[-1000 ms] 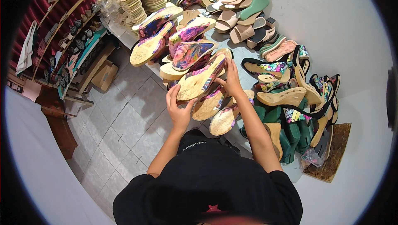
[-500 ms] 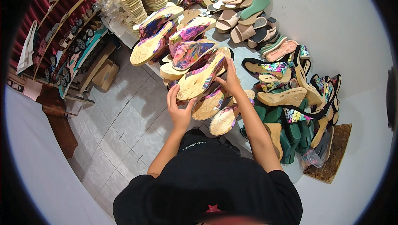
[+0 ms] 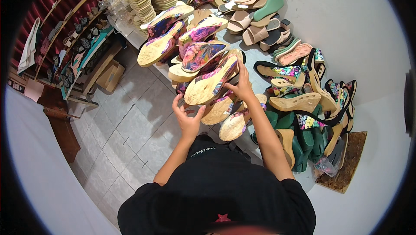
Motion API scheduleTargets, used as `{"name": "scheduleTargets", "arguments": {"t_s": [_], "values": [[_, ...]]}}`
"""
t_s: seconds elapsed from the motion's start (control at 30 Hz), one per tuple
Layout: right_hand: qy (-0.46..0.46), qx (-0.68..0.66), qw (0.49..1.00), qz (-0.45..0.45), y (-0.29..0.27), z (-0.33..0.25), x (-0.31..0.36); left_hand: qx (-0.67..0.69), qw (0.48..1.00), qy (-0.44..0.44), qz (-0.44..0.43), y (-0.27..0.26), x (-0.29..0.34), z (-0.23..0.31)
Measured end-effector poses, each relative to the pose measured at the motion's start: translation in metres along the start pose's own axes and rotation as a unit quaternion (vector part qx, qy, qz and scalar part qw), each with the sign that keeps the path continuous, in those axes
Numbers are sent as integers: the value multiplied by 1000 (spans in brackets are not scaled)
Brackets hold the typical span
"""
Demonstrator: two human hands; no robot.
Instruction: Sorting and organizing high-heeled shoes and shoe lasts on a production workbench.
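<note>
A floral sandal (image 3: 201, 88) with a pale wooden sole lies sole up on a pile of similar sandals. Its sole is tan, with purple floral strap material along the edge. My right hand (image 3: 242, 86) grips it near the far, narrower end, thumb on the near side and fingers along the other. By its broad near end is my left hand (image 3: 187, 120), fingers spread and curved, apart from the sole or barely touching it. Below sit more floral sandals, one sole (image 3: 216, 110) under the held one and another (image 3: 234, 124) closer to me. A floral wedge sandal (image 3: 203, 56) leans behind.
Stacked insoles (image 3: 141, 5) stand at the far left of the table. Beige and green slippers (image 3: 268, 7) lie at the back. Wedge sandals (image 3: 299, 101) and green shoe lasts (image 3: 305, 142) crowd the right, near a brown board (image 3: 346, 165). A shoe rack (image 3: 86, 57) stands left.
My left fingers have eased off the sandal's broad end and spread slightly. My right hand stays at the other end, and the sandal has hardly moved.
</note>
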State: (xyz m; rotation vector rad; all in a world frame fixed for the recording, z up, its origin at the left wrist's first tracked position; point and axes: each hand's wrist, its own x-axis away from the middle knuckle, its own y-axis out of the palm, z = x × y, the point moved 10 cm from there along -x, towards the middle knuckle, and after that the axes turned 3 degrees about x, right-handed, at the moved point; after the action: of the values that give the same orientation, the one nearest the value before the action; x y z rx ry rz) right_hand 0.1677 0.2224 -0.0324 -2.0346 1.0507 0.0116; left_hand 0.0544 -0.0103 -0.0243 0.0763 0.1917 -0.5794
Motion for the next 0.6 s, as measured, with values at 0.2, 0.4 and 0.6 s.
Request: {"name": "scheduleTargets", "arguments": {"t_s": [0.2,0.4,0.6], "values": [[9,6,1000,10,-8,0,3,-55,995,70,55,-18,13,-1],[7,30,999,42,-25,5,11,-172,941,281,79,-24,37,34],[36,51,994,85,-48,11,29,-85,921,365,-110,2,54,55]]}}
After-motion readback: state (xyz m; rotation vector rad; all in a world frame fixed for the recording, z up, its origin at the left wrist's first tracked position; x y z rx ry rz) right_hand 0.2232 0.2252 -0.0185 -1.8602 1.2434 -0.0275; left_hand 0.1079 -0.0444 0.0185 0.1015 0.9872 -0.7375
